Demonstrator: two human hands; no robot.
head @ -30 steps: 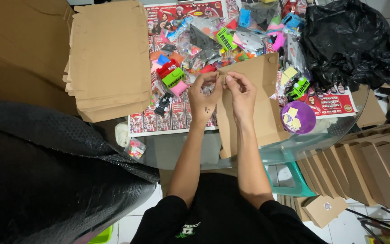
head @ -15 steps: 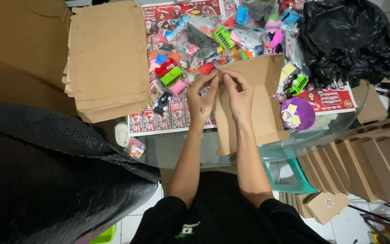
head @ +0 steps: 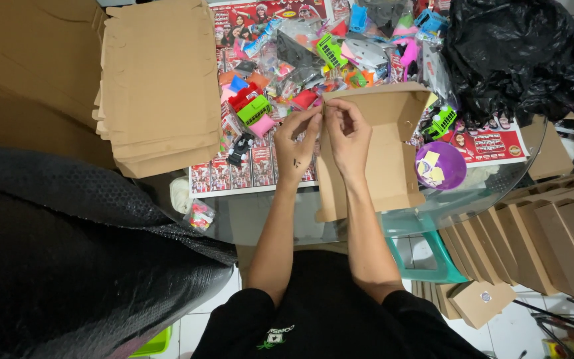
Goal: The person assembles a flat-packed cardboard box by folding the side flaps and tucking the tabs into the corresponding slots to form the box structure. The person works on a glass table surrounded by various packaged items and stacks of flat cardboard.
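Observation:
My left hand (head: 298, 143) and my right hand (head: 347, 136) meet fingertip to fingertip at the left edge of a half-folded brown cardboard box (head: 386, 149) lying on the round glass table (head: 499, 183). Both hands pinch that edge near its top corner. The box's flaps stand partly raised around my right hand. A heap of small bright plastic toys in clear bags (head: 313, 66) lies just beyond my fingers.
A stack of flat brown cardboard blanks (head: 157, 83) lies on the left. A black plastic bag (head: 516, 56) sits at the far right, a purple bowl (head: 440, 165) beside the box. Folded boxes (head: 546, 242) line the floor on the right; a black sheet (head: 68, 259) covers the left.
My hands have stayed at the box's left edge, fingers working closer together; the view has shifted slightly.

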